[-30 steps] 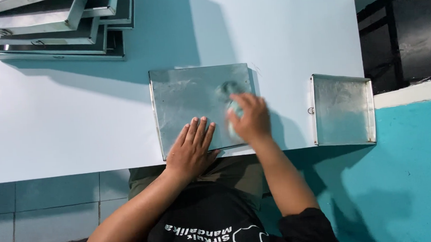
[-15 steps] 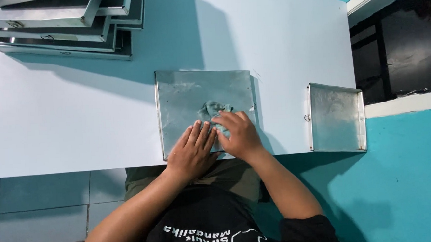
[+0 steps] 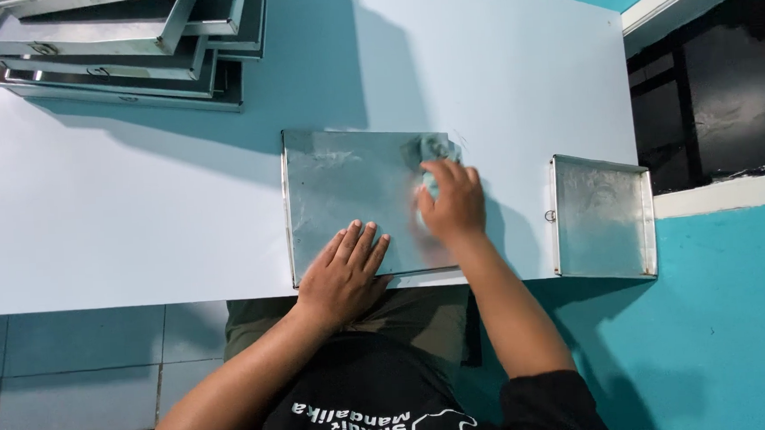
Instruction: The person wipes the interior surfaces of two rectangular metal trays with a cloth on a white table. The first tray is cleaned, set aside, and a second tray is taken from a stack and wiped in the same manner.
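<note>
Head view looks down on a pale table (image 3: 138,210), where a stack of metal trays (image 3: 121,45) sits at the far left corner and one tray (image 3: 605,216) lies apart at the right edge. Between them a flat metal tray (image 3: 346,191) lies at the near edge, its surface smeared and seemingly only partly wiped. On it, the left hand (image 3: 344,274) presses flat with fingers spread, while the right hand (image 3: 453,204) grips a small bluish cloth (image 3: 431,151) against the tray's far right corner.
</note>
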